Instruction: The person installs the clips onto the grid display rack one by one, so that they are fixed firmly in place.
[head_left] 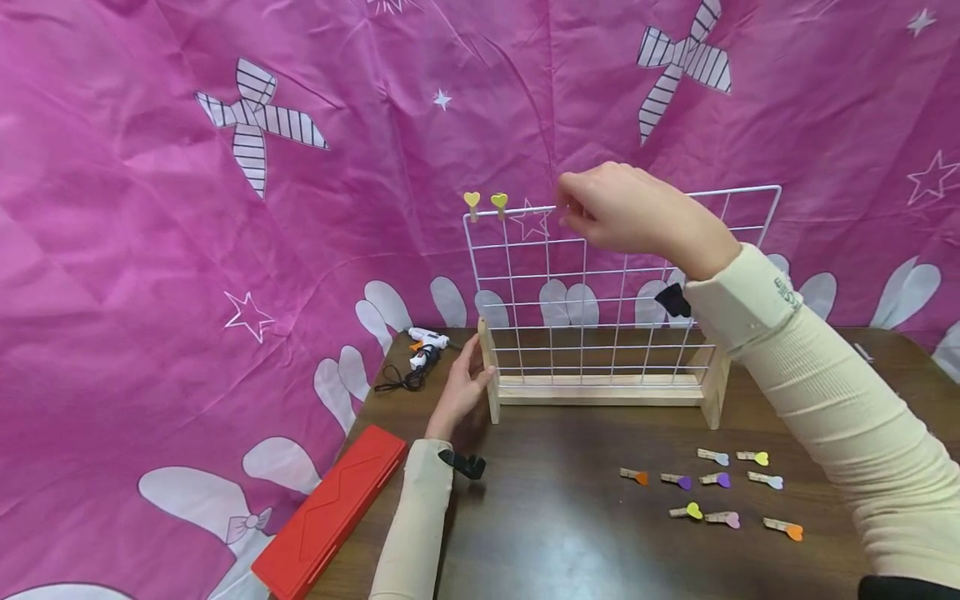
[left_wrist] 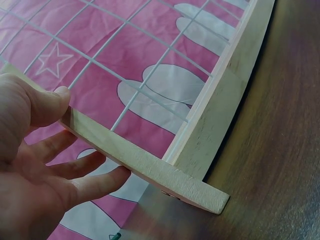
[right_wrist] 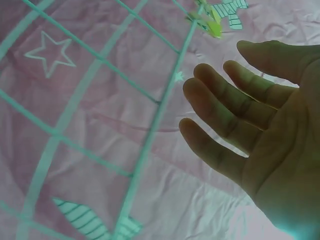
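Observation:
A white wire grid (head_left: 528,207) stands upright in a wooden stand (head_left: 600,393) on the table. My left hand (head_left: 459,387) grips the stand's left foot post. In the left wrist view the thumb lies on one side of that post (left_wrist: 115,140) and the fingers on the other. Two small wooden clothespins with yellow hearts, one (head_left: 472,200) at the corner and another (head_left: 499,201) beside it, are clipped on the grid's top bar. My right hand (head_left: 637,208) hovers by the top bar, to the right of the clips. In the right wrist view its loosely bent fingers (right_wrist: 225,107) hold nothing.
Several heart clothespins, among them an orange one (head_left: 783,529) and a pink one (head_left: 723,519), lie at the front right of the table (head_left: 555,500). A red case (head_left: 330,512) rests at the left edge. Behind it is a white glue gun (head_left: 429,337) with a black cord.

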